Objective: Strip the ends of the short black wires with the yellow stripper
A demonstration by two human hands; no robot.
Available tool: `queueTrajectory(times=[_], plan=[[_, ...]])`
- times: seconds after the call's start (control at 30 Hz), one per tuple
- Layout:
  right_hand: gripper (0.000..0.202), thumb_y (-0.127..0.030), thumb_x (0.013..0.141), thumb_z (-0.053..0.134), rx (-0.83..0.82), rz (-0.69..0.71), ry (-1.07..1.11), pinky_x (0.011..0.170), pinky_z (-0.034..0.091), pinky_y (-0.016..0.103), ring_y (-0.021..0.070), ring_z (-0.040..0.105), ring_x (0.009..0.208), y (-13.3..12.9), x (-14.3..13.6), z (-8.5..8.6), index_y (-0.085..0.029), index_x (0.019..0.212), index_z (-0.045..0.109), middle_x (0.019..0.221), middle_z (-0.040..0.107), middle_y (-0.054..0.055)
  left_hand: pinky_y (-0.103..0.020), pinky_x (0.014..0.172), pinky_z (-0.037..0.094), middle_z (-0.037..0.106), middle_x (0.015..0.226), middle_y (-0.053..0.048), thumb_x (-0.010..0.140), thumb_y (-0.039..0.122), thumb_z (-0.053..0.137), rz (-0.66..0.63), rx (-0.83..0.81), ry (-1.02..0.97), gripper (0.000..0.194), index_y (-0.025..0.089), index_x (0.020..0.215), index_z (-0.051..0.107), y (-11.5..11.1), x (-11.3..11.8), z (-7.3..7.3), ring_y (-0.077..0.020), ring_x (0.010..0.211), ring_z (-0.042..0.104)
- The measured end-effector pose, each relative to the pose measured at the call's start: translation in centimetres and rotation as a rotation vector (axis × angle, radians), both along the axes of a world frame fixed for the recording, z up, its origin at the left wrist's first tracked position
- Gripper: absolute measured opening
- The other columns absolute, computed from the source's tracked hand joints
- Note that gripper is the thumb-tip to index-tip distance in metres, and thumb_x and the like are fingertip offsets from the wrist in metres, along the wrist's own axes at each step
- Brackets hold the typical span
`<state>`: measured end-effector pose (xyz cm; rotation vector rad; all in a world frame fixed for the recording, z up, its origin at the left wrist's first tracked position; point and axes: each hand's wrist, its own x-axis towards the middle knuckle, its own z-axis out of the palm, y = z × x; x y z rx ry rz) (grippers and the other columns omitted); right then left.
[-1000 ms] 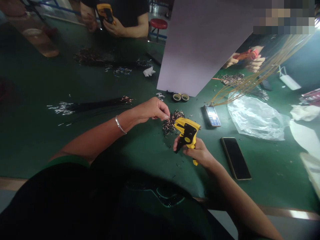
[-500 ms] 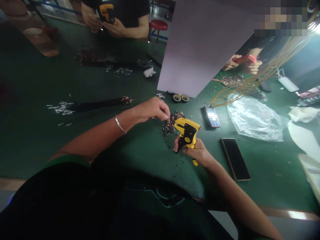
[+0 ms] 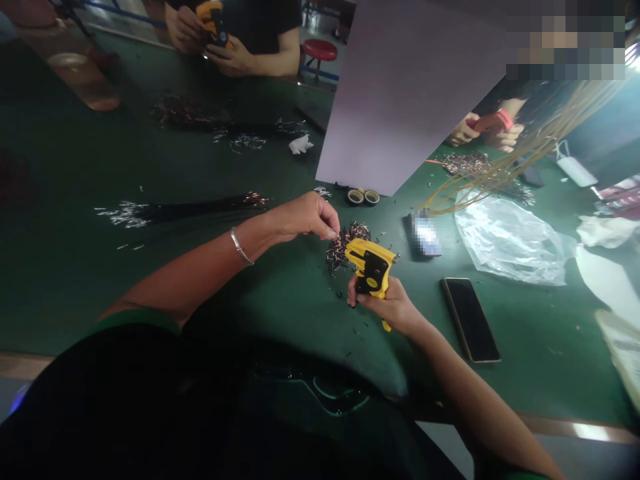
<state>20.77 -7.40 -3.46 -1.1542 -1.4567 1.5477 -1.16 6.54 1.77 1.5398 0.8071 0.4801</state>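
My right hand [image 3: 387, 305] is wrapped round a yellow and black wire stripper [image 3: 374, 268], its jaws pointing left. My left hand [image 3: 313, 217] is pinched just up and left of the tool; what its fingertips hold is too small to make out. Beneath and beside the fingertips and jaws lies a pile of short wire offcuts [image 3: 350, 241]. To the left, partly behind my left forearm, a bundle of black wires [image 3: 185, 211] lies on the green table, with pale ends at the left and coppery ends at the right.
Two tape rolls [image 3: 363, 197] sit by an upright grey panel [image 3: 400, 87]. On the right are a keypad phone [image 3: 425, 235], a black smartphone [image 3: 470, 320] and a clear plastic bag [image 3: 510, 237]. Two people across the table hold tools.
The wire stripper has tilted and shifted slightly left, and its handles look squeezed closer together. My left hand has barely moved. The person at the top left has raised a hand towards their tool.
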Motion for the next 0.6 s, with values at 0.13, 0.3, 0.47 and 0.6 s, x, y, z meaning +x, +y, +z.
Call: queueTrajectory(times=[0.13,0.3,0.47,0.6], plan=[[0.025,-0.037,0.077,0.076,-0.011,-0.010,0.003,0.064,0.051,0.032,0.0162,0.059,0.064,0.0,-0.1,-0.2,-0.016,0.085,0.064,0.073,0.064,0.003,-0.021,0.050,0.030,0.060,0.052,0.002,0.056,0.011,0.068,0.008,0.023,0.008,0.006,0.014,0.060,0.072,0.0,0.0,0.0,-0.0066,0.050,0.048],[0.029,-0.039,0.075,0.079,-0.036,-0.044,-0.012,0.060,0.052,0.031,0.0153,0.060,0.061,0.1,-0.3,-0.4,-0.017,0.085,0.064,0.070,0.064,0.002,-0.022,0.051,0.032,0.061,0.052,0.002,0.056,0.012,0.069,0.005,0.048,-0.008,0.005,0.014,0.060,0.072,0.3,-0.2,-0.3,-0.0071,0.051,0.049],[0.033,-0.043,0.071,0.081,-0.058,-0.091,-0.010,0.057,0.052,0.031,0.0148,0.059,0.057,0.2,-0.8,-0.5,-0.018,0.082,0.063,0.065,0.063,0.001,-0.022,0.052,0.034,0.061,0.054,0.001,0.057,0.012,0.070,0.026,0.050,-0.006,0.004,0.014,0.060,0.072,0.4,-0.2,-0.3,-0.0076,0.052,0.051],[0.034,-0.044,0.071,0.081,-0.066,-0.115,-0.012,0.055,0.052,0.031,0.0140,0.058,0.053,0.4,-1.1,-0.4,-0.018,0.079,0.062,0.061,0.062,-0.001,-0.022,0.052,0.035,0.061,0.053,0.001,0.057,0.010,0.069,0.042,0.057,-0.004,0.005,0.013,0.060,0.072,0.4,-0.2,0.0,-0.0074,0.052,0.052]])
